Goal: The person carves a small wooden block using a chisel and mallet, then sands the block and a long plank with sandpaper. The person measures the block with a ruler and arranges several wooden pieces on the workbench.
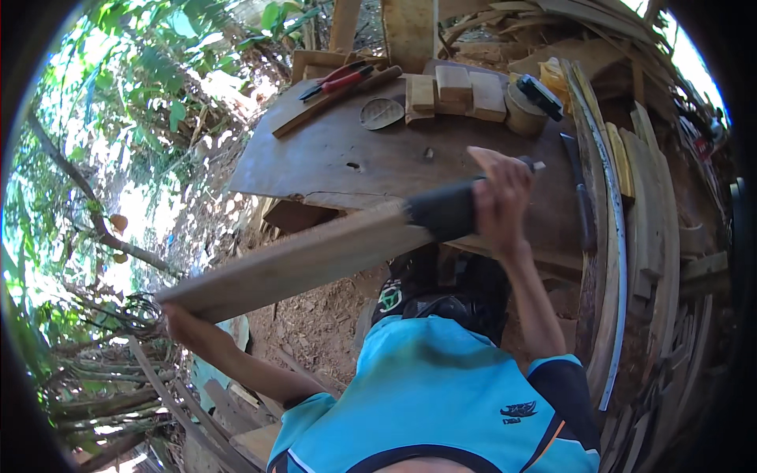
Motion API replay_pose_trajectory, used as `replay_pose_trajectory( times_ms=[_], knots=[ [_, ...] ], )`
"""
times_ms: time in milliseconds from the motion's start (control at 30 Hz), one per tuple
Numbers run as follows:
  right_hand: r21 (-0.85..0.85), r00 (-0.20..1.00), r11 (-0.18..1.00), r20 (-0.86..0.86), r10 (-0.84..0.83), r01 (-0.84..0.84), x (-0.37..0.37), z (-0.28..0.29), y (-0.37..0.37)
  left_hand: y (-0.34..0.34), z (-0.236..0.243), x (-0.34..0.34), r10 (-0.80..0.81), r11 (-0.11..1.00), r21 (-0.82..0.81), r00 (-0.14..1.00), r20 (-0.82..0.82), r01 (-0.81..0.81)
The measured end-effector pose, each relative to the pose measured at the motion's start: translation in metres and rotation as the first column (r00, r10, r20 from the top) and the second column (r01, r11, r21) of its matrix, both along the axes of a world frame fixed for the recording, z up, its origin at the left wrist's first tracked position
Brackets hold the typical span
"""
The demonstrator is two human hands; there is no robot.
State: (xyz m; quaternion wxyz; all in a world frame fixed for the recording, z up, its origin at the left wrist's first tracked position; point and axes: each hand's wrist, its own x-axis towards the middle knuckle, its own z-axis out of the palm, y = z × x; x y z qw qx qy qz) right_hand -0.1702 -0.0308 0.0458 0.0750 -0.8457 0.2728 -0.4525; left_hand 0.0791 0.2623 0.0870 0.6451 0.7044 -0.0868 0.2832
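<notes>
A long handsaw with a grey-brown blade and a black handle lies slantwise across the space before me, above my lap. My right hand is closed around its handle, one finger pointing away from the grip. At the blade's far left end, my left hand grips the tip; most of its fingers are hidden behind the blade. Beyond the saw stands a worn brown work table. On it lie red-handled pliers, a wooden stick and several small wood blocks.
A dry leaf lies beside the blocks. A round tan container has a dark device on top. Along the right run long planks, a pale metal strip and a dark-handled tool. Shrubs and branches fill the left.
</notes>
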Motion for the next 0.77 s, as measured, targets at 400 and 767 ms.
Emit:
replay_pose_trajectory(
  times_ms=[400,767],
  knots=[
    [-0.072,0.579,0.578,0.007,0.815,-0.813,0.196,0.034,0.199,0.006,0.033,-0.021,-0.463,0.847,-0.48,0.758,-0.459,0.226],
    [0.351,0.715,0.933,-0.633,0.297,-0.076,0.043,-0.021,-0.005,0.041,-0.019,0.03,-0.503,0.856,-0.411,0.685,-0.527,0.313]
  ],
)
